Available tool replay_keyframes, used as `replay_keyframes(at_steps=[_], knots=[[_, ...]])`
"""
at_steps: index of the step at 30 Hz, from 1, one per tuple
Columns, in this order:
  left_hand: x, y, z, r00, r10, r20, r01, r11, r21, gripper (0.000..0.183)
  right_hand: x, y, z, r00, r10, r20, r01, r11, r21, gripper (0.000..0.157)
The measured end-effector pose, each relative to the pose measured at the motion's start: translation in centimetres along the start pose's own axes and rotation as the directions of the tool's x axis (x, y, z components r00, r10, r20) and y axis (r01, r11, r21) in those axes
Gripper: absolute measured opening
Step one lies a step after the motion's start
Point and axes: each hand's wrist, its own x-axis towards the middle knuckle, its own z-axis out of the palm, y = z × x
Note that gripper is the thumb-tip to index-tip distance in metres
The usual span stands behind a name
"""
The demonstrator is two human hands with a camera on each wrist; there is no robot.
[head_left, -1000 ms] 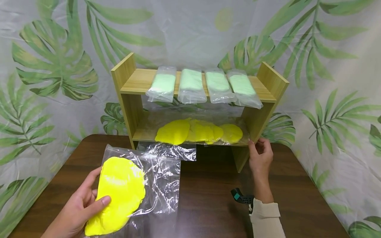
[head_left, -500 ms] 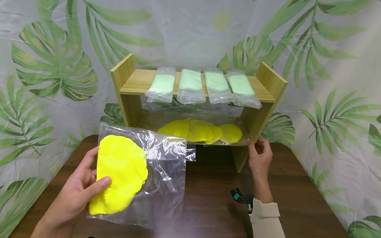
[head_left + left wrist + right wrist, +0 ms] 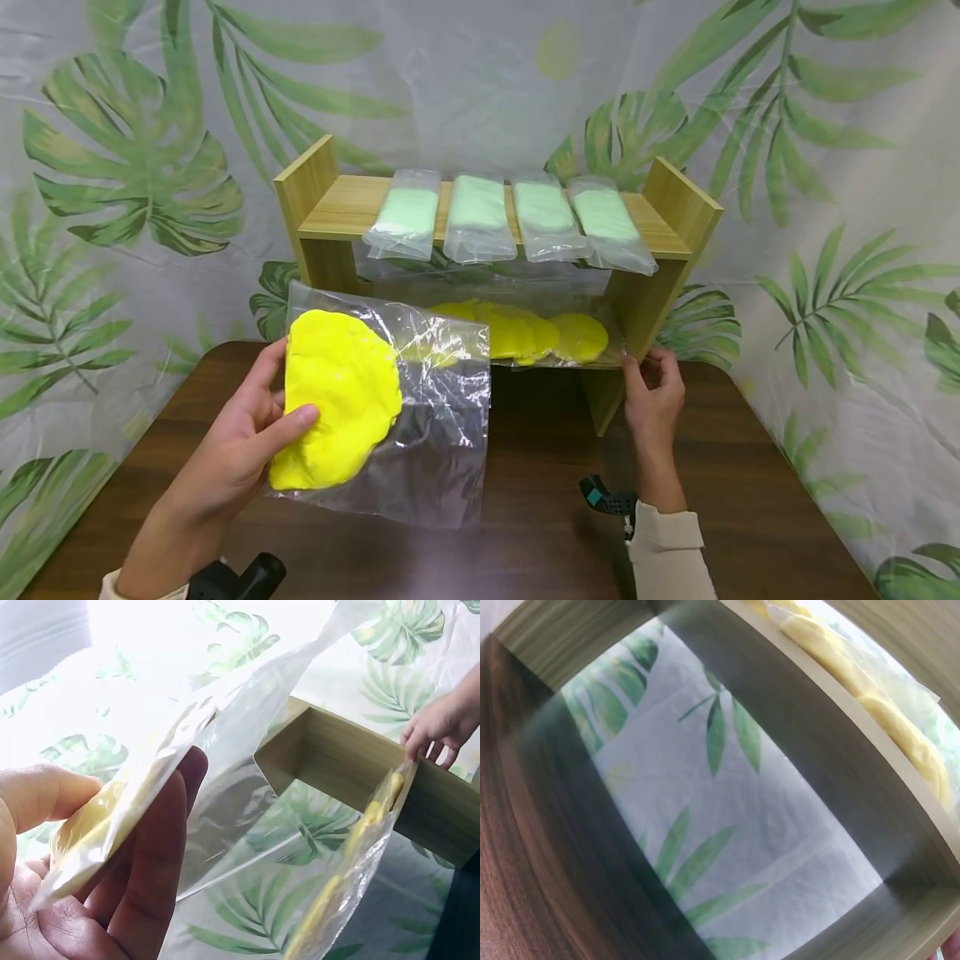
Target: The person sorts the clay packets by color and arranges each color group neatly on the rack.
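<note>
My left hand pinches a clear plastic bag holding a flattened yellow slab of soft, clay-like material. The thumb lies on the front and the fingers are behind. This bag hangs before the left half of a wooden two-tier shelf, partly covering its lower tier. Overlapping yellow slabs in clear bags lie on that tier. At the right, my right hand grips the shelf's upright near the lower board. The left wrist view shows the right hand at that edge; its own camera barely catches its fingertips.
Several clear bags of pale green slabs lie side by side on the top tier, overhanging its front. The shelf stands on a dark wooden table. A leaf-patterned cloth hangs behind it.
My left hand has raised the bagged yellow slab and moved it right, toward the lower tier, where it now hides more of the left slabs. The right hand stays at the upright.
</note>
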Motion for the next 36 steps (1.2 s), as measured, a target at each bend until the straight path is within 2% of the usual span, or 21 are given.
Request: replay_keyframes(at_steps=[6,10,15,19,22,25,31,36], knots=[[1.4,-0.6,-0.5,0.998,-0.049,-0.044,0.052,0.997,0.063,0.067,0.9,2.6,0.1,1.0,0.0,-0.019,0.0,1.0,0.001,0.024],[2.4,-1.0,-0.6,0.996,-0.065,-0.054,0.069,0.995,0.075,0.067,1.0,3.1,0.2,1.0,-0.009,-0.025,0.009,1.0,-0.001,0.025],[3.1,-1.6,-0.6,0.996,-0.064,-0.054,0.067,0.995,0.067,0.065,0.8,2.4,0.2,1.0,0.022,-0.007,-0.022,1.0,0.007,0.027],[3.3,-2.1,-0.8,0.992,-0.085,-0.088,0.093,0.992,0.085,0.063,0.2,0.6,0.1,1.0,0.023,0.005,-0.023,1.0,0.005,0.027],[3.3,-2.5,-1.0,0.982,-0.123,-0.14,0.138,0.985,0.106,0.062,-0.3,-0.6,0.1,1.0,0.008,0.006,-0.008,1.0,0.0,0.025],[3.4,-2.8,-1.3,0.967,-0.166,-0.194,0.191,0.974,0.122,0.064,-0.3,-0.6,0.2,1.0,0.001,0.0,-0.001,1.0,0.007,0.025],[3.6,-3.2,-1.9,0.934,-0.245,-0.261,0.288,0.947,0.144,0.068,0.7,2.2,0.3,1.0,-0.006,-0.026,0.007,1.0,0.008,0.025],[3.8,-3.2,-2.0,0.913,-0.283,-0.295,0.346,0.919,0.188,0.065,0.0,0.2,0.3,1.0,-0.013,-0.013,0.013,1.0,0.006,0.025]])
